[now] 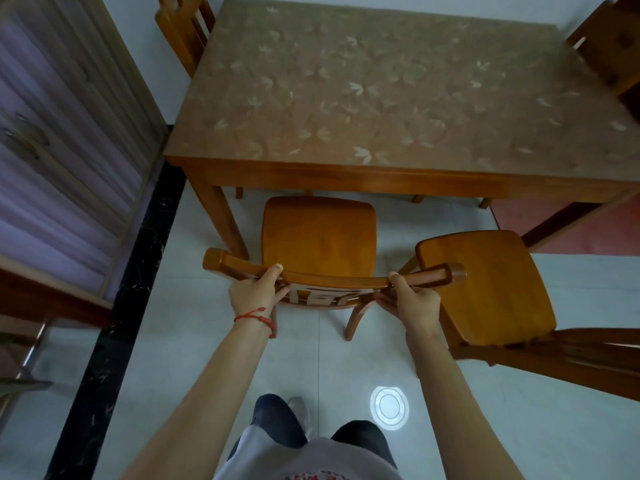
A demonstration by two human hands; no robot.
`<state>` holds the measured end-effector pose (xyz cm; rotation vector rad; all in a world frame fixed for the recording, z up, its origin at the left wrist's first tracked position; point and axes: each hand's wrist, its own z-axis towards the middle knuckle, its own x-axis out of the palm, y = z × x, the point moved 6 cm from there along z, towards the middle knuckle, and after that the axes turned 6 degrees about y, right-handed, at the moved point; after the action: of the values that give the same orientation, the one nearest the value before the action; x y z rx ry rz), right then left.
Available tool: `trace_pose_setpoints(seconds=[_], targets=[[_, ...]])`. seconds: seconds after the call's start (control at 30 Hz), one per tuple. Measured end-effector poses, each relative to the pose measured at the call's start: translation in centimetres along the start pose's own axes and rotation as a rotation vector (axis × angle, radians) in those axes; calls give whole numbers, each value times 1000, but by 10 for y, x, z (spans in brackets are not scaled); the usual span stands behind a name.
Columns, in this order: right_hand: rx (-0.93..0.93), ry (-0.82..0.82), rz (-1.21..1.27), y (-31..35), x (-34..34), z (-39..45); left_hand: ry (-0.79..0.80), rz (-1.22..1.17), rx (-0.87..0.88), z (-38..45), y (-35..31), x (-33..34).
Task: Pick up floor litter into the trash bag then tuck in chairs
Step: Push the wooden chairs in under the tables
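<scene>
A wooden chair (318, 237) stands in front of me, its seat facing the near edge of the wooden table (346, 178). My left hand (254, 292) grips the left part of the chair's curved top rail, thumb on top. My right hand (410, 301) grips the right part of the same rail. The front of the seat lies just at the table's edge. A second wooden chair (485, 285) stands to the right, turned at an angle and out from the table. No litter or trash bag is in view.
Two more chairs stand at the far left (185, 32) and far right (609, 46) of the table. A cabinet with purple panels (69, 133) lines the left side, beyond a black floor strip (117, 323). A ceiling lamp's reflection (389, 407) glints on the pale tiles.
</scene>
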<state>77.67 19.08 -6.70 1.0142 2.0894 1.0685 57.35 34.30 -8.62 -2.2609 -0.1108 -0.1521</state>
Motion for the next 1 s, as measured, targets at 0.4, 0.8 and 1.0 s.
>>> trace_pose_setpoints(seconds=[0.4,0.8,1.0], targets=[[-12,4,10,49,21,71,-14,-21,-10,47,-34,56],[4,34,2,98,57,157,-78,-56,-4,113,-70,118],[-2,52,-49,117,73,187,-91,-85,-14,141,-89,137]])
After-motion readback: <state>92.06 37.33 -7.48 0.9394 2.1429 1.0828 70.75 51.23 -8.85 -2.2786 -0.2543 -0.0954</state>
